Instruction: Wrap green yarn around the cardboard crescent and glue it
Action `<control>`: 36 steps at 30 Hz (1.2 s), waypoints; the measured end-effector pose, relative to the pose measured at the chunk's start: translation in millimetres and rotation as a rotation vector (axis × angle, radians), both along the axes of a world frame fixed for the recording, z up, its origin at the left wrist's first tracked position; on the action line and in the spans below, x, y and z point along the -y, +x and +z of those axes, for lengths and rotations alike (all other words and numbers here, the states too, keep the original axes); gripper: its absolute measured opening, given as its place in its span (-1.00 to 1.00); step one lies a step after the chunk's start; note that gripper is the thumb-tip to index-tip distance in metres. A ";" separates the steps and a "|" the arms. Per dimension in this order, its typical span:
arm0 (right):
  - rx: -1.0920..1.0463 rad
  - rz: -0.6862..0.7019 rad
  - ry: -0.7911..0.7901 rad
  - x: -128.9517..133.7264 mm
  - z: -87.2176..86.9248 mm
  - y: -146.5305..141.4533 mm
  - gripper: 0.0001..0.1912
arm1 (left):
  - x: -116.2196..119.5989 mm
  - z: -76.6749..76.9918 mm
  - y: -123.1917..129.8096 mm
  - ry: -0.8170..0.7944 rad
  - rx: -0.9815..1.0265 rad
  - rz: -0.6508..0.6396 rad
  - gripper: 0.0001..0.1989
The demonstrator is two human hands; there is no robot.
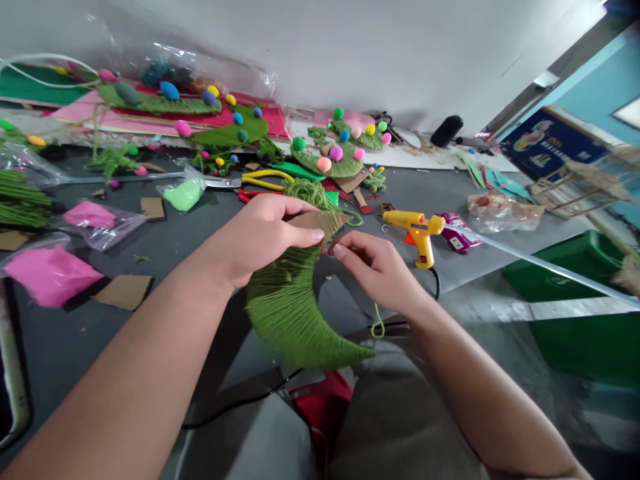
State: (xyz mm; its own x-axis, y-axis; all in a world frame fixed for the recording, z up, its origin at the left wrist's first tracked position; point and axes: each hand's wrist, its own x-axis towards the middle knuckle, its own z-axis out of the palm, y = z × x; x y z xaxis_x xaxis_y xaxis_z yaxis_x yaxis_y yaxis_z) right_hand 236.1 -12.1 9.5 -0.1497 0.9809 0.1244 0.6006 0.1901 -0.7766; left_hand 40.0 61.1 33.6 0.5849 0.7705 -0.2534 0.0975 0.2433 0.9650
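Pink clay bag (53, 270), nr bench (150, 247) L edge, w/ cardboard scrap (123, 292) just R of it. L hand (270, 233), thumb on top & fingers under, gripping cardboard crescent (295, 313), mostly wrapped in green yarn, above bench's front edge w/ bare tip up; R hand (367, 263), fingers bent, tips closed just beside that tip, can't tell if on yarn, w/ yarn loop (379, 335) hanging below. Yellow glue gun (423, 233) & purple packet (457, 233), nr bench R edge; green bin (575, 340) past it.
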 end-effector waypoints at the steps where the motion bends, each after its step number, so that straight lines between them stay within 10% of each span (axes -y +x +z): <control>1: -0.022 0.051 -0.001 -3.1 -2.0 2.8 -0.82 | 0.5 1.4 -0.8 0.003 -0.006 -0.020 -0.73; 6: -0.034 0.231 -0.064 -17.9 -9.0 20.4 -0.83 | 2.5 4.7 -3.4 0.037 -0.073 -0.197 -0.85; 14: 0.045 0.138 -0.138 -26.3 14.0 24.6 -0.80 | 0.4 -5.0 1.4 0.149 -0.295 -0.441 -0.79; 22: 0.161 0.050 -0.092 -8.9 38.7 0.3 -0.84 | 2.3 -10.6 5.6 0.215 -0.350 -0.350 -0.83; 36: 0.186 0.055 -0.107 16.9 23.4 -0.4 -0.75 | -0.9 -0.7 -4.5 0.132 -0.138 -0.166 -0.84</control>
